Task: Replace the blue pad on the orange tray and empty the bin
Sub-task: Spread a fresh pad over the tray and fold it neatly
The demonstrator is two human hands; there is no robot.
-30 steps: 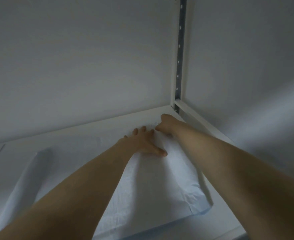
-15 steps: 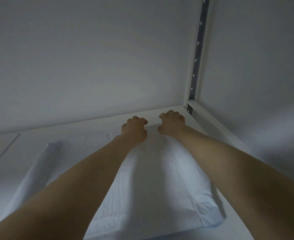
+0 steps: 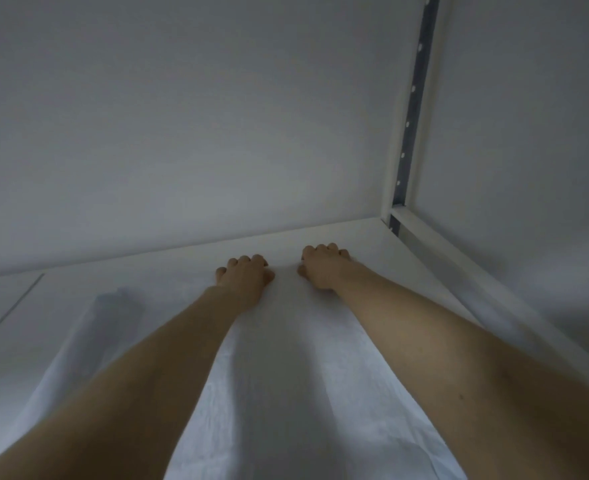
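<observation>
Left hand (image 3: 242, 277) and right hand (image 3: 322, 268), fingers curled, grip the far edge of the blue pad (image 3: 286, 375), whose length runs back toward the person.

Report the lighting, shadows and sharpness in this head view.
Head view: dim, flat, bluish-grey light with no glare; both forearms cast soft shadows down the pale blue pad; the left hand and right hand look soft, slightly blurred; wide-angle bending tilts the perforated metal rail in the corner; the pad's far edge melts into the white shelf.
</observation>
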